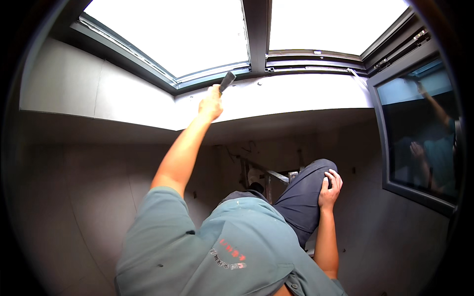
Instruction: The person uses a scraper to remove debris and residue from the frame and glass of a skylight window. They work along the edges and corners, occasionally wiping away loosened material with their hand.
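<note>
My left arm reaches out to the window sill, and my left hand (211,104) is closed around a short, dark, flat-ended hand tool (227,82). The tool points up and right, close to the lower edge of the window frame (256,44). Its exact kind cannot be made out, nor whether its end touches the frame. Lower on the right, my right hand (331,189) lies on my bent knee (316,172) in dark trousers, with its fingers apart and nothing held.
The white sill (296,93) runs below the dark frame. An opened window sash (419,133) with reflecting glass swings inward at the right. Below me stands a metal ladder (276,175). Large pale panels (94,192) cover the wall at the left.
</note>
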Motion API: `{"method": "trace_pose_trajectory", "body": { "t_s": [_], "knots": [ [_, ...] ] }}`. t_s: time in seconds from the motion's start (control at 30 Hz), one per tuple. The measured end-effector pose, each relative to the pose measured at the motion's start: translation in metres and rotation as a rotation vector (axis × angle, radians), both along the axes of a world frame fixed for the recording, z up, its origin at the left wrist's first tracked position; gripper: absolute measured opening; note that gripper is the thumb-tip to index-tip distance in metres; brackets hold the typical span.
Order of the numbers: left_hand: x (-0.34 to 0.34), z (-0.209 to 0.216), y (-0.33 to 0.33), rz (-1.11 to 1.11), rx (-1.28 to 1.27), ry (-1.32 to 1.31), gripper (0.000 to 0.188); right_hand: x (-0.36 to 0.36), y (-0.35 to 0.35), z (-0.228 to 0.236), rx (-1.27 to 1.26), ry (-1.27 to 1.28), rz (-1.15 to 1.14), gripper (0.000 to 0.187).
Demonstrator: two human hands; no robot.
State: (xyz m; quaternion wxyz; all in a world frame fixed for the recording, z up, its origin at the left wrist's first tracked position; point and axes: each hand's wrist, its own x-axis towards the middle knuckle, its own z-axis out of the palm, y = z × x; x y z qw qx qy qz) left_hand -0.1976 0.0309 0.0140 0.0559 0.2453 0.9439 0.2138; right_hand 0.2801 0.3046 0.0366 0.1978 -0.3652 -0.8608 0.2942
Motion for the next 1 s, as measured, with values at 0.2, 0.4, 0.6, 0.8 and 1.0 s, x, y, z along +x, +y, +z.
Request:
{"method": "trace_pose_trajectory", "body": {
  "t_s": [0.2,0.4,0.6,0.8,1.0],
  "knots": [
    [-0.06,0.023,-0.017,-0.072,-0.251,0.171,0.026,-0.006,0.0,0.004,-0.024,-0.023,-0.006,0.019],
    [-0.08,0.011,-0.001,-0.17,-0.315,0.35,0.024,-0.01,0.0,0.005,-0.038,-0.05,-0.01,0.019],
    [-0.087,0.0,0.028,-0.211,-0.254,0.576,0.014,-0.016,-0.002,0.008,-0.032,-0.045,-0.01,0.019],
    [-0.085,0.007,0.041,-0.18,-0.3,0.419,0.015,-0.027,0.0,0.014,-0.035,-0.051,-0.002,0.019],
    [-0.091,0.013,0.052,-0.194,-0.295,0.294,0.019,-0.023,0.003,0.012,-0.074,-0.049,-0.004,0.019]
  ]
}}
